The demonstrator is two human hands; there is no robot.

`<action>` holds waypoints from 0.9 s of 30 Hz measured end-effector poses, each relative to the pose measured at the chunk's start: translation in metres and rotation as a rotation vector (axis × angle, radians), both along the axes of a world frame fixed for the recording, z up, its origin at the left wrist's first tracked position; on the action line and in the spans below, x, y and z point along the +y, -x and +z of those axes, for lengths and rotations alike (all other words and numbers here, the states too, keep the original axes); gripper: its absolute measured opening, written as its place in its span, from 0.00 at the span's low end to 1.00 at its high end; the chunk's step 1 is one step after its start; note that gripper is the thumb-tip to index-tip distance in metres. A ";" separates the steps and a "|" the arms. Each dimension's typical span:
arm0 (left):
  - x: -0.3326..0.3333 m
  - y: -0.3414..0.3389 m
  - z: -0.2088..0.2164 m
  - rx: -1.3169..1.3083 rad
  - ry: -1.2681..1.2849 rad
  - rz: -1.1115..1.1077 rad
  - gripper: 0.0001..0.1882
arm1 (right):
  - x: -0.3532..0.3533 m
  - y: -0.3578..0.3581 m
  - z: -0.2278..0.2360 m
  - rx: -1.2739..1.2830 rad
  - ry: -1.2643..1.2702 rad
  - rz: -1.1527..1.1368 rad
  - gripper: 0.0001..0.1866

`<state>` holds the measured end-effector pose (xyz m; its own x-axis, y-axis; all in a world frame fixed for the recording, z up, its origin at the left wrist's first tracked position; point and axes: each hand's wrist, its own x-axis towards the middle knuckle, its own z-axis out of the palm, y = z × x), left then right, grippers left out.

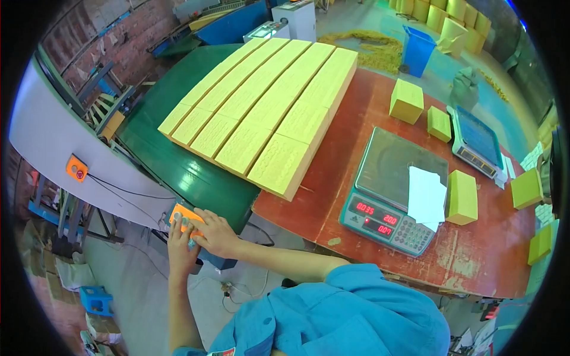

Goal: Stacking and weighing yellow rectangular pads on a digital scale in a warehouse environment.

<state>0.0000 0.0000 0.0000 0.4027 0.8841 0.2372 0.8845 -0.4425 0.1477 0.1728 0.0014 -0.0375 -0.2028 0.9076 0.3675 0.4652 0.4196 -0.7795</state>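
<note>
Both my hands are at a small orange control box [189, 215] with round buttons, beside the near end of the green conveyor belt [178, 160]. The fingers of my left hand [181, 246] stretch up to its buttons. My right hand [217, 235] grips the box's right side, fingers over its top and thumb lower down. Long rows of yellow paper-like blocks [261, 101] lie side by side, partly on the belt and partly on the red table [320, 207]. The undersides of my fingers are hidden.
A digital scale [386, 196] carries white paper sheets [424, 196]; single yellow blocks [462, 197] stand near it. A second scale [478, 142] lies farther right. At the right rim, another person's hand is by a yellow block [527, 188]. An orange button box [76, 168] sits on the grey panel.
</note>
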 end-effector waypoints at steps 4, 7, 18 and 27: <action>-0.011 -0.031 0.036 -0.149 0.088 0.021 0.29 | -0.055 -0.054 0.008 0.230 0.033 0.078 0.24; 0.015 -0.146 0.067 -0.427 0.059 -0.164 0.28 | -0.089 -0.113 -0.017 0.444 0.252 0.045 0.20; 0.094 -0.327 -0.041 0.126 -0.218 -0.462 0.39 | -0.214 -0.205 -0.029 0.467 0.262 -0.312 0.14; 0.063 -0.346 -0.030 -0.185 -0.288 -0.558 0.32 | -0.305 -0.400 0.023 -0.038 -0.230 -1.431 0.18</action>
<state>0.3458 0.0628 -0.0301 0.7121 0.4449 0.5431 0.4820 -0.8723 0.0826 0.5730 -0.3036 -0.0141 0.7969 0.2598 0.5454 0.6035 -0.3016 -0.7381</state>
